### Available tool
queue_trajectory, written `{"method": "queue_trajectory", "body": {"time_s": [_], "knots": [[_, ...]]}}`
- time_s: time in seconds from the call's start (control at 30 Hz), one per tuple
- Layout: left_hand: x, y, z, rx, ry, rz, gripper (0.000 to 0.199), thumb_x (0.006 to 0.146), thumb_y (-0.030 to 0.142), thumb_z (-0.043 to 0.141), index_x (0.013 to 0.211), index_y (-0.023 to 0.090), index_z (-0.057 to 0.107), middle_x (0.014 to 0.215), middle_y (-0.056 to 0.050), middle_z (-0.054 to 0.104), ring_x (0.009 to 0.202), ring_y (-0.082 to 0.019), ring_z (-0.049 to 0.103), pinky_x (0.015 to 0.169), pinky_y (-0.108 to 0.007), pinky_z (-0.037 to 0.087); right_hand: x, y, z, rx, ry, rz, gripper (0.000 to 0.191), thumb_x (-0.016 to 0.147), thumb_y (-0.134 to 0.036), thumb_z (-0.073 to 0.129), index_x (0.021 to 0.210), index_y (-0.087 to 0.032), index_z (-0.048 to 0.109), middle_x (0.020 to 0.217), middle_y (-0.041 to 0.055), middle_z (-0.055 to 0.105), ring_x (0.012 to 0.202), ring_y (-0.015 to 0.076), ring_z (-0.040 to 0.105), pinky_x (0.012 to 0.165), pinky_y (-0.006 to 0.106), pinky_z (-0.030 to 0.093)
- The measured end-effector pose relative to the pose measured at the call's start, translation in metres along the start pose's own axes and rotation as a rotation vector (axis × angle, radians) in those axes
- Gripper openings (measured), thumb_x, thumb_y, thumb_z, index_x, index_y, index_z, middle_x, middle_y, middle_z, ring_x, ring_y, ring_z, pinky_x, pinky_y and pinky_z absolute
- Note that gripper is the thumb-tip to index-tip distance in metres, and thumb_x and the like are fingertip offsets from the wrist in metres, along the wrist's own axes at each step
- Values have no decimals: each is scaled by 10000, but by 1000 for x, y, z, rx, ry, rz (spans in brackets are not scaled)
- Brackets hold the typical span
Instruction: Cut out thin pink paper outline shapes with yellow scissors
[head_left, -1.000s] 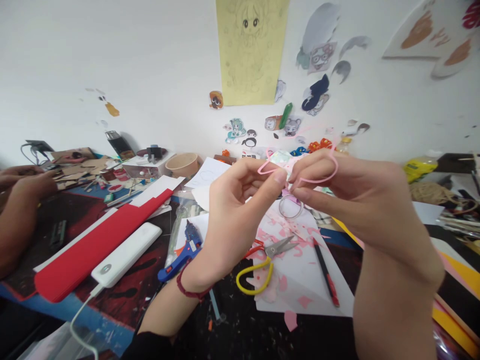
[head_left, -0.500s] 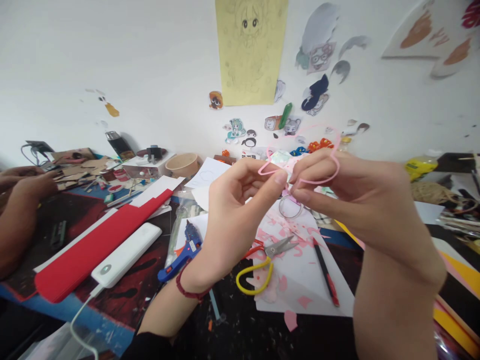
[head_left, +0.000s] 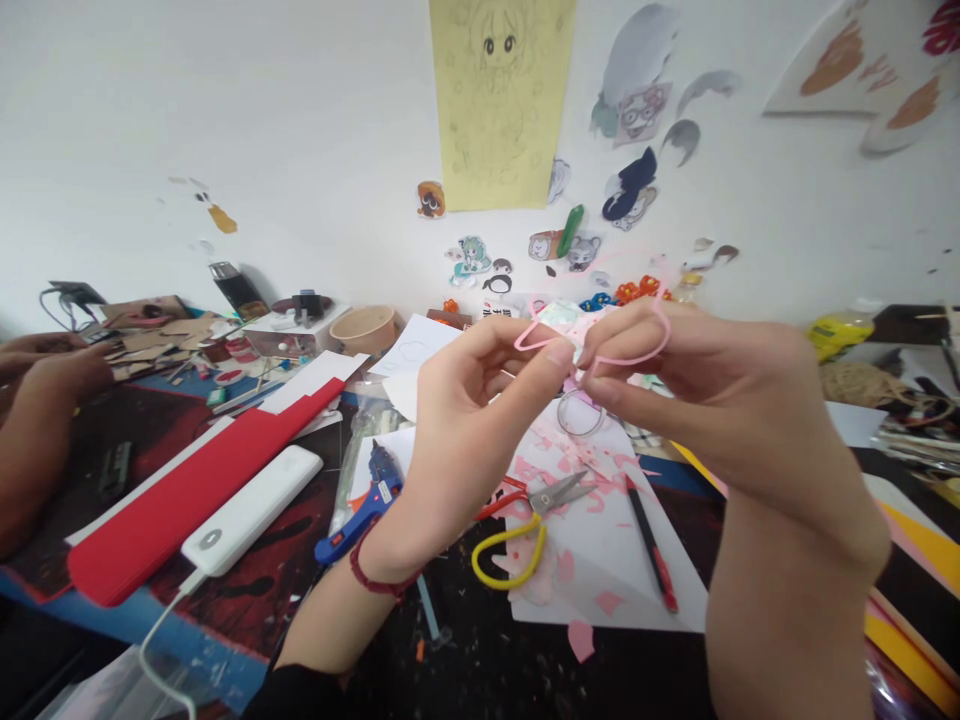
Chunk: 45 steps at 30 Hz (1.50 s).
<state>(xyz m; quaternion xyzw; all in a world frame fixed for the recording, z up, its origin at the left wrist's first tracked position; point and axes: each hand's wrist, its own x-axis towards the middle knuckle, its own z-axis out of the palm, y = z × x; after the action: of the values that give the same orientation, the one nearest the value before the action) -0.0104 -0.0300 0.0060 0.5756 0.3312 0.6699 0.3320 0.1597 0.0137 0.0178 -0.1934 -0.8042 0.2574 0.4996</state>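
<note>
My left hand (head_left: 480, 430) and my right hand (head_left: 720, 400) are raised over the table, fingertips close together. Both pinch a thin pink cut-out outline (head_left: 667, 330), which loops out to either side of the fingers. A metal ring (head_left: 580, 434) hangs below the fingertips by a small pink-purple piece. Part of the outline and the pinched spot are hidden by my fingers. Beneath lies a white sheet (head_left: 592, 605) with pink scraps, a pair of scissors (head_left: 555, 498) with red and yellow handles, and a black-and-red pencil (head_left: 651, 545).
To the left are a blue glue gun (head_left: 381, 490), a white power bank (head_left: 251, 510) with a cable, and a long red sheet (head_left: 202, 500). Another person's hands (head_left: 60, 380) are at the far left. Coloured sheets (head_left: 915, 550) lie right; a wall with stickers stands behind.
The right loop of the pink outline has drawn in a little to the left. My hands have hardly moved.
</note>
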Motion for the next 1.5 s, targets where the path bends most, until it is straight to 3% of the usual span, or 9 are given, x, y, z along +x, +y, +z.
{"method": "queue_trajectory", "body": {"time_s": [0.27,0.43,0.7,1.5], "knots": [[2,1,-5,-10,-101,-29,121,899,271,696,796,208,689,839,-10,671,731,-112,592,639,-238,503,-1,-2,0,-8,18,22,121,846,-231,747,753,-262,676,812,12,649,817,183,597,698,349,503],[2,2,-6,-17,-113,-45,97,830,196,773,821,211,678,856,5,659,745,-106,597,660,-226,523,-1,-2,-1,-13,21,15,123,853,-258,741,751,-265,673,809,11,648,811,182,602,701,348,514],[1,2,-5,-16,-93,-32,90,842,167,751,813,213,679,873,1,689,784,-113,634,690,-231,557,-2,-1,-4,-28,-15,20,116,834,-302,768,755,-269,689,815,16,666,810,193,616,685,353,526],[1,4,-5,-2,-115,-40,85,849,139,735,798,192,692,838,24,679,700,-69,591,618,-198,503,-1,2,-7,-67,-27,-76,122,824,-142,741,784,-245,689,805,1,655,811,171,615,717,345,488]]}}
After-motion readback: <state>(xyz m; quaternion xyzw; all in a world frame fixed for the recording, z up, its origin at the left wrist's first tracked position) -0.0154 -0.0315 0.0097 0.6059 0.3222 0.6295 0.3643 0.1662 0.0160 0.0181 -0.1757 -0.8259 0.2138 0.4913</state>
